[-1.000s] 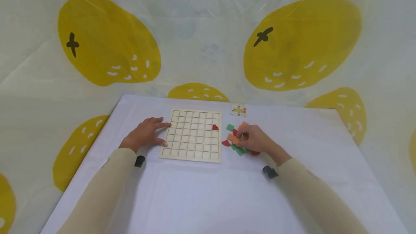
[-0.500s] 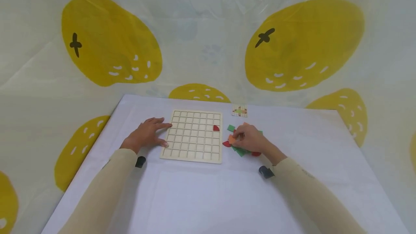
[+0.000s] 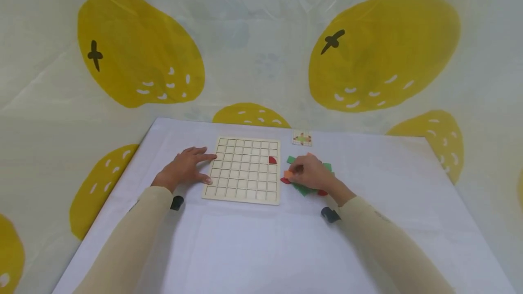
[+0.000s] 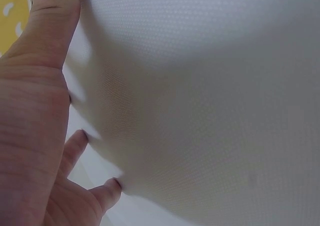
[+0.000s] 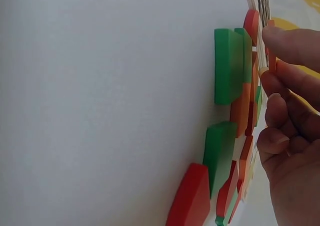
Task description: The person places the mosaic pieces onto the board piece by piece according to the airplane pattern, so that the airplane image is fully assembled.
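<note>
One orange tile [image 3: 288,174] is pinched between the thumb and fingers of the right hand [image 3: 313,173], at the left end of a loose heap of small pieces and just to the right of the board [image 3: 241,171]. Directly below the tile in the head view sits a red piece [image 3: 285,180]; whether the two touch, I cannot tell. Under and around the hand lie more pieces, among them a green tile [image 3: 291,159] on the far side and another red one [image 3: 323,192] on the near side (the right wrist view shows several of them overlapping). The left hand [image 3: 184,168] is spread, its forefinger and thumb touching the left edge of the board. That board is flat, pale and marked into squares, with a red quarter-round [image 3: 272,160] in the rightmost column, towards the far side. Beyond the heap, a small picture card [image 3: 302,138] lies near the back of the white-covered table [image 3: 253,248]. Behind it hangs a pale cloth [image 3: 257,35] printed with big yellow fruit.
</note>
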A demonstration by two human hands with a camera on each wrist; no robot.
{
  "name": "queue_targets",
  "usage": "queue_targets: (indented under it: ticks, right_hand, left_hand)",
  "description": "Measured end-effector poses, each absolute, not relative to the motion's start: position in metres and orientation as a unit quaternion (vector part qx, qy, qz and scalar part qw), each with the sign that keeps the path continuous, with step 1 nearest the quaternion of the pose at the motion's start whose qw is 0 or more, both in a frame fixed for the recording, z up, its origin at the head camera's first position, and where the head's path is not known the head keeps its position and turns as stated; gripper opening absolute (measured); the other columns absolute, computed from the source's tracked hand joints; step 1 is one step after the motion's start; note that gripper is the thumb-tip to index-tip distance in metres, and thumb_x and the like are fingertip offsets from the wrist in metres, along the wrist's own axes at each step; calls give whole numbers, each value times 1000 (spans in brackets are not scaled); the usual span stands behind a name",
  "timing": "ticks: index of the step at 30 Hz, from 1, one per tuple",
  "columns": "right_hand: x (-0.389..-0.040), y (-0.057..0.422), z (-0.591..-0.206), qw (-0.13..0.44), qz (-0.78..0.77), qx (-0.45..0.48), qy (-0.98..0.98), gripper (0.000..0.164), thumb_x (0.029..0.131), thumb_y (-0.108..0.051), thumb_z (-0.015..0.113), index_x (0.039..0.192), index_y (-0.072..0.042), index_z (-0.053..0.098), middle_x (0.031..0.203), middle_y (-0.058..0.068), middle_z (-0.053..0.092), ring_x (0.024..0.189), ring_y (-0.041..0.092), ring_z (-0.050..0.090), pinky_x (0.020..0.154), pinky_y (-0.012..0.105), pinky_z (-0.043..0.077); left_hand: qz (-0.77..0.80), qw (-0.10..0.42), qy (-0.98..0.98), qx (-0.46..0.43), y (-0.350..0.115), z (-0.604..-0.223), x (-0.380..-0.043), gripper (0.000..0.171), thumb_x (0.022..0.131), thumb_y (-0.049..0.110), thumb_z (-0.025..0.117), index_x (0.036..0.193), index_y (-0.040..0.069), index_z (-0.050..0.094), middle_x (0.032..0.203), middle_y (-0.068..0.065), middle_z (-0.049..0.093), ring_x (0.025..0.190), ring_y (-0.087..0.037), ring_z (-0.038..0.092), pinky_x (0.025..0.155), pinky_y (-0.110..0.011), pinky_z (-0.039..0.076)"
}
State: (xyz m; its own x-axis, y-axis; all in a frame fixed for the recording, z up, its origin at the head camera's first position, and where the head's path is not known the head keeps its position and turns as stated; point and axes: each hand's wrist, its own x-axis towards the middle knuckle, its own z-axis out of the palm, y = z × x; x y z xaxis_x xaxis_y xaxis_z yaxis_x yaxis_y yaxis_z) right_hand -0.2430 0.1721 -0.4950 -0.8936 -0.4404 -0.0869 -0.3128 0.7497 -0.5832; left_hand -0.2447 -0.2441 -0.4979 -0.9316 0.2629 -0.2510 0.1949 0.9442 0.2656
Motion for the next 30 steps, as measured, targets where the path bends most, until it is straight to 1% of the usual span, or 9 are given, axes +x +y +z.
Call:
queue_targets:
  ticks: [6,12,21,25,30]
  right_hand:
    - [-243,166,-495,121,-284,-193,931,22,87,-25,85,105,-13,80,94,-1,73,87,17,57,76,27,48]
    - [-245,163,-498,109,-296,-206,926,20,88,-23,84,104,-13,80,91,-2,72,83,16,57,75,27,47]
    - [-250,162,-501,101,-309,-215,921,18,88,-20,83,103,-11,79,93,1,71,83,16,56,73,25,47]
    - [-250,159,-500,98,-308,-208,923,19,87,-20,83,104,-11,79,92,1,70,84,17,56,73,27,47]
    - [-250,156,-496,106,-306,-188,927,22,87,-21,84,105,-11,78,92,1,69,86,19,57,75,27,48]
  left_hand:
    - [125,147,974,118,-245,-499,-244,92,75,56,87,156,34,49,171,-14,33,158,-46,24,124,-74,20]
    - [122,148,974,117,-244,-496,-244,92,75,56,87,156,35,49,170,-14,33,157,-46,25,124,-74,20]
    - [122,151,974,116,-244,-494,-245,92,75,57,86,156,36,48,171,-13,33,158,-46,23,124,-74,20]
    - [121,152,974,116,-244,-494,-245,91,76,57,86,156,36,48,171,-13,32,159,-45,22,125,-74,19]
    - [122,154,974,117,-242,-490,-244,91,76,58,86,156,35,48,171,-13,33,158,-45,23,124,-74,20]
